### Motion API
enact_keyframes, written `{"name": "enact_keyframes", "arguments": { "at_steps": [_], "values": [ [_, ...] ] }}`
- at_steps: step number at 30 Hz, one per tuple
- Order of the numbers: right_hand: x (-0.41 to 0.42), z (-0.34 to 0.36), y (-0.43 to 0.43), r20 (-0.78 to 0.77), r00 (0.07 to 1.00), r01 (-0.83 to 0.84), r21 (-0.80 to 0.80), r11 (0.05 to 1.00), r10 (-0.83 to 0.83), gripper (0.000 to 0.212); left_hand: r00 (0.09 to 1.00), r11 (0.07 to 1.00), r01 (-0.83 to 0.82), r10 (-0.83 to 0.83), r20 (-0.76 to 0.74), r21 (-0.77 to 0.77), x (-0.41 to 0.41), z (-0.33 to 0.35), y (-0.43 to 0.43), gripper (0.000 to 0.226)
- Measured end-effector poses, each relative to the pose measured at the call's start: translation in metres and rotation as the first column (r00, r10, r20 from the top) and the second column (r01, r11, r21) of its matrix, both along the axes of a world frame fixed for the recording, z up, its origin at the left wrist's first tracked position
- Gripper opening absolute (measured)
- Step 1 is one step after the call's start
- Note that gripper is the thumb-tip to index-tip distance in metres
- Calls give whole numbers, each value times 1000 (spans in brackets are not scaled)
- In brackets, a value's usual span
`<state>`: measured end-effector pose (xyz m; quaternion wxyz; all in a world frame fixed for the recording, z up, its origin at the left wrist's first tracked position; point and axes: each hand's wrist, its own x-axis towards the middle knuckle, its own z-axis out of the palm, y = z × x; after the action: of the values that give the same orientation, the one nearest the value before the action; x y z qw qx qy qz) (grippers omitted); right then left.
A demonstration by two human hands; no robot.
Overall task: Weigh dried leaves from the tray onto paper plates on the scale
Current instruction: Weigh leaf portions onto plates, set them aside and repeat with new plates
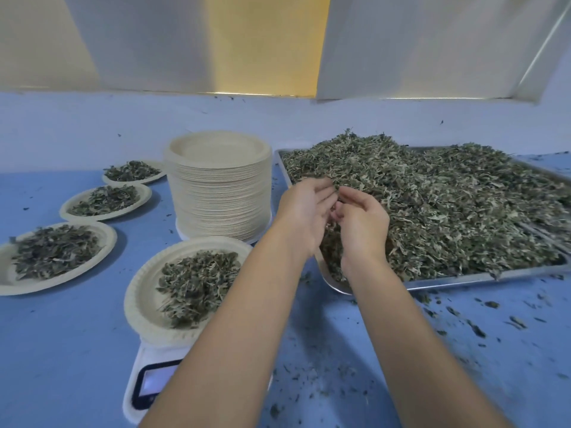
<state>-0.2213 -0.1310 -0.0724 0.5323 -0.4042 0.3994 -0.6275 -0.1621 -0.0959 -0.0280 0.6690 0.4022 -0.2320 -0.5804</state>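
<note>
A metal tray [463,278] heaped with dried green leaves [448,205] lies at the right. Both hands are cupped together over its near left corner. My left hand [304,211] and my right hand [363,223] curl toward each other with a few leaves between the fingers. A white scale [145,384] stands at the front, its display partly hidden by my left forearm. On it sits a paper plate [145,304] carrying a pile of leaves [197,282].
A tall stack of paper plates [217,186] stands behind the scale. Three filled plates [52,257] [105,200] [134,172] lie at the left on the blue table. Leaf crumbs [482,322] are scattered at the front right. A white wall rises behind.
</note>
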Motion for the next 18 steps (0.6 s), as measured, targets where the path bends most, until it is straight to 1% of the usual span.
{"name": "enact_keyframes", "arguments": {
  "at_steps": [4, 7, 9, 12, 15, 18],
  "values": [
    [26, 8, 20, 105, 992, -63, -50, 997, 68, 28, 991, 991, -115, 119, 57, -73, 23, 0, 24, 32],
    [48, 12, 37, 137, 975, -172, -48, 984, 177, 29, 968, 974, -207, 217, 124, -89, 50, -2, 48, 26],
    [59, 9, 45, 90, 960, -263, -43, 964, 266, 27, 939, 961, -263, 276, 204, -91, 69, -3, 65, 28],
    [65, 0, 50, -70, 944, -324, -13, 946, 322, 29, 881, 929, -355, 370, 294, -104, 99, -6, 91, 30],
    [66, -10, 51, -155, 929, -334, 37, 942, 335, 30, 791, 871, -482, 481, 379, -100, 127, -13, 111, 31],
    [64, -16, 51, -178, 918, -347, 65, 936, 353, 29, 671, 810, -581, 534, 514, -83, 146, -27, 120, 31]
  ]
}}
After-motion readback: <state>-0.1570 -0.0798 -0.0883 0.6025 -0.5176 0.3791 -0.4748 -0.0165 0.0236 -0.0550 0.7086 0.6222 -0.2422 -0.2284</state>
